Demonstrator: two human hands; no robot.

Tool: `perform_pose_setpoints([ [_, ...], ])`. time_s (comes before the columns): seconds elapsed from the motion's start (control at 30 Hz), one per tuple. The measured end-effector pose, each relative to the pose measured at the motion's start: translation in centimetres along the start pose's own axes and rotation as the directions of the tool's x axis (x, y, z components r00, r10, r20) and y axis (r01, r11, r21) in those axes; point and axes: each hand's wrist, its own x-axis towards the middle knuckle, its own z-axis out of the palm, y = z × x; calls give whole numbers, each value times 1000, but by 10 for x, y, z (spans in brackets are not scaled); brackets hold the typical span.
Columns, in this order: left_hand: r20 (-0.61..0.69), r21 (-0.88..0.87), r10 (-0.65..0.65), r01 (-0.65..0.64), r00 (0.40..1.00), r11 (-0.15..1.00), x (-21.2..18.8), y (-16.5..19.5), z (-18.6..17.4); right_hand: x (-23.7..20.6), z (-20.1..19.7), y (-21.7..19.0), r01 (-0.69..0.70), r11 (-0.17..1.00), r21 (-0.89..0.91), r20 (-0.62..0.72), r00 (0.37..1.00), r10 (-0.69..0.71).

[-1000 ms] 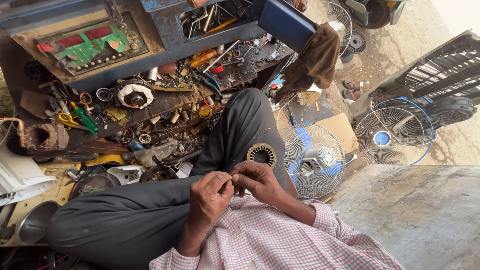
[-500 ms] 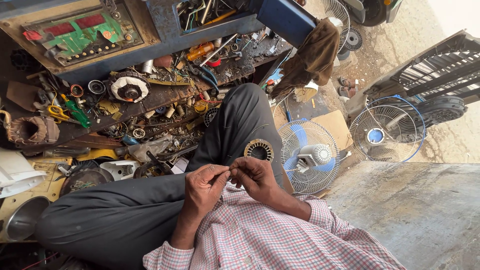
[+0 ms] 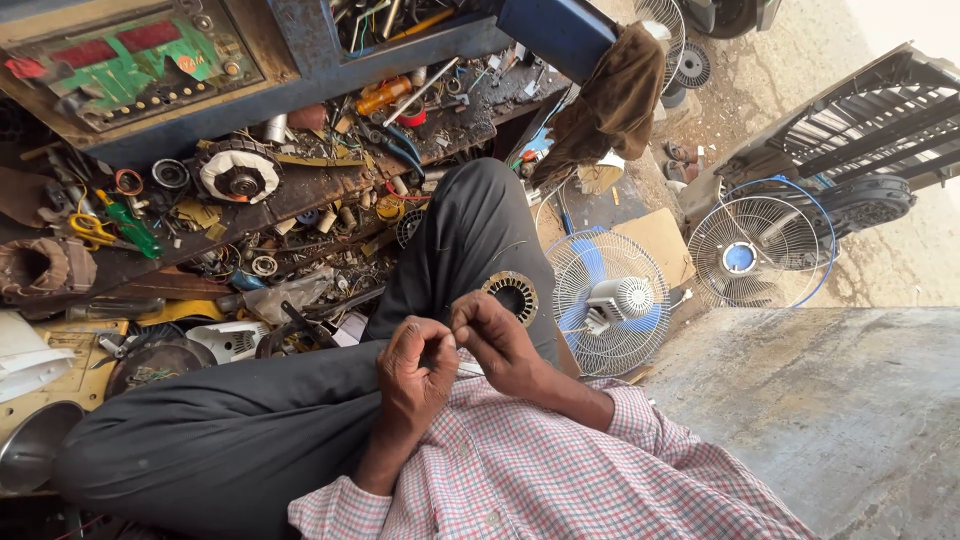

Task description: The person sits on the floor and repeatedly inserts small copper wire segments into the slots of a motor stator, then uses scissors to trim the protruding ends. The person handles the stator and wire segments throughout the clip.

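Head view: a thin wire [image 3: 450, 352], barely visible, runs roughly nine-to-three between the left hand [image 3: 418, 368] and right hand [image 3: 497, 340], both pinching it fingertip to fingertip. A ringed motor stator [image 3: 511, 297] rests on the knee at one o'clock; a fan [image 3: 610, 300] stands beyond.

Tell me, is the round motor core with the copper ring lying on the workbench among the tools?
No, the round motor core rests on the person's dark trouser leg, just beyond the two hands, not on the cluttered workbench.

Round motor stator [image 3: 511, 297] — metal ring, toothed bore — resting on thigh.
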Motion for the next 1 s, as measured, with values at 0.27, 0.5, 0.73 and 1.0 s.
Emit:
perform_pose_setpoints([
  [0.27, -52, -104, -97, 91, 994, 990, 23, 36, -8, 18, 4, -43, -76, 932, 355, -30, 995, 92],
  [0.5, -62, -147, -84, 74, 995, 986, 30, 61, -27, 10, 12, -58, -82, 908, 410, -8, 996, 93],
  [0.73, 100, -430, -183, 209, 978, 878, 25, 71, -31, 15, 19, -90, -7, 893, 450, 42, 999, -13],
  [1.0, 40, -966, 466, -84, 884, 243, 52, 176, -4, 8, 35, -182, 594, 664, 454, 84, 713, -696],
])
